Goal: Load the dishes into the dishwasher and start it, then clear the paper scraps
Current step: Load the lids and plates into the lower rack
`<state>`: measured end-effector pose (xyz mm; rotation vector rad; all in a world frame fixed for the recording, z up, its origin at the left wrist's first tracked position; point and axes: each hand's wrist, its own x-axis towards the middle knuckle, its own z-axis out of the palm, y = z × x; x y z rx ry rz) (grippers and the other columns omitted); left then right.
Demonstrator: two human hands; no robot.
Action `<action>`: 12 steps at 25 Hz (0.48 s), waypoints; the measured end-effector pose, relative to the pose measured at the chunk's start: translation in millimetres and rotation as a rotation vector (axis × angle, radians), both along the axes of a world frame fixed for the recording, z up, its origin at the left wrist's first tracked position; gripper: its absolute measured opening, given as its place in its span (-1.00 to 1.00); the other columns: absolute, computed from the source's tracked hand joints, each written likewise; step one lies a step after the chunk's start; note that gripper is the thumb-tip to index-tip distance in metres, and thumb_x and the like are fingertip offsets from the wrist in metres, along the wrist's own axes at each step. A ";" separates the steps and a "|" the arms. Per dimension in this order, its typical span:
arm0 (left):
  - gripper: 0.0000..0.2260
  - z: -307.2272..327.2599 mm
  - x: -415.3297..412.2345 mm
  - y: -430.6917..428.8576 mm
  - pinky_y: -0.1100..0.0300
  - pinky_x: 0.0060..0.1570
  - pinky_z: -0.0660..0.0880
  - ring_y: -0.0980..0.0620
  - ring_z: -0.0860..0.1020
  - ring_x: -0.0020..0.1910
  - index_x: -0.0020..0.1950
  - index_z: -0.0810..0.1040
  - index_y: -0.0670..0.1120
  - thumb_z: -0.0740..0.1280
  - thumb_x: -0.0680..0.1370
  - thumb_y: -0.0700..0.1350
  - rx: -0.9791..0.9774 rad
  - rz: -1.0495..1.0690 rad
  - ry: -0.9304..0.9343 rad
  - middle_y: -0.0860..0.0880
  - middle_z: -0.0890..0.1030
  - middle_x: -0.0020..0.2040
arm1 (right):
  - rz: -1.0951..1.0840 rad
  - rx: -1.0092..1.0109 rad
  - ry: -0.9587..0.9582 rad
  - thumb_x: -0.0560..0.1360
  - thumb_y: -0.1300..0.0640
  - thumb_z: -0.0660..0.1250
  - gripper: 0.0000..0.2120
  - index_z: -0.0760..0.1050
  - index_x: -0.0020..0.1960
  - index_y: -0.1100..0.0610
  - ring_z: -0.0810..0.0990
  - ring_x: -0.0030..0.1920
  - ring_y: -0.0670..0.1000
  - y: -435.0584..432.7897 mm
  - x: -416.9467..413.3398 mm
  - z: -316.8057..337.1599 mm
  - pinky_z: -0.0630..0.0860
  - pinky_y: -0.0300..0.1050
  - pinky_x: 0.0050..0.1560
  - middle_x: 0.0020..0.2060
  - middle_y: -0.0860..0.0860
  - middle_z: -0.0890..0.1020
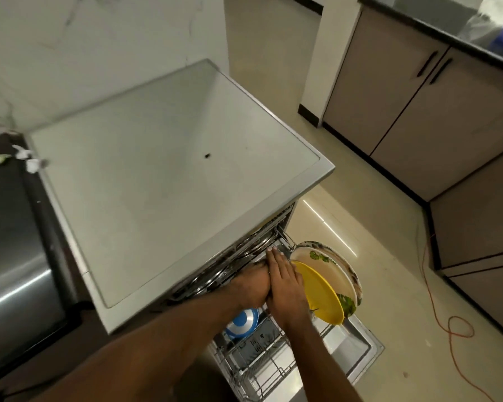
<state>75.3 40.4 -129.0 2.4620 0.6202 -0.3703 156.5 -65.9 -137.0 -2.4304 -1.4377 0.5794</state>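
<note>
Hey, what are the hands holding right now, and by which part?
Right hand rests flat against the face of the round yellow plate, not gripping. Left hand has its fingers hidden, so its hold cannot be told.

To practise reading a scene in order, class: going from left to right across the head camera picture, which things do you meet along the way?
Paper scraps → blue bowl → yellow plate → orange cable on the floor. The flowered plate overlaps the yellow one, so it is left out.
</note>
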 end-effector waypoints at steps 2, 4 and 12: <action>-0.25 21.9 -9.2 0.3 -0.01 0.55 0.28 -0.10 0.29 0.57 0.67 0.07 -0.11 0.39 0.59 -0.04 0.074 -0.132 -0.005 -0.15 0.25 0.62 | 0.027 0.092 0.015 0.58 -0.09 0.31 -0.14 -0.10 0.71 -0.01 -0.10 0.68 -0.01 -10.0 -11.2 22.5 -0.14 0.06 0.65 0.67 -0.07 -0.09; -0.18 41.9 -20.4 12.0 -0.03 0.59 0.18 -0.10 0.16 0.63 0.68 -0.02 -0.12 0.38 0.57 0.04 0.252 -0.263 -0.093 -0.16 0.15 0.66 | 0.061 0.171 -0.072 0.60 -0.15 0.20 -0.21 -0.06 0.71 0.00 -0.13 0.68 -0.04 -9.4 -19.0 50.8 -0.21 -0.02 0.64 0.67 -0.09 -0.07; -0.27 125.6 -129.8 91.1 -0.07 0.59 0.09 -0.15 0.09 0.65 0.66 0.14 -0.18 0.26 0.56 0.07 0.511 -0.128 -0.122 -0.20 0.16 0.65 | 0.310 0.375 -0.122 0.56 0.01 0.32 -0.26 0.13 0.68 0.05 0.10 0.66 -0.03 91.4 -90.5 144.7 0.10 0.07 0.64 0.67 -0.02 0.17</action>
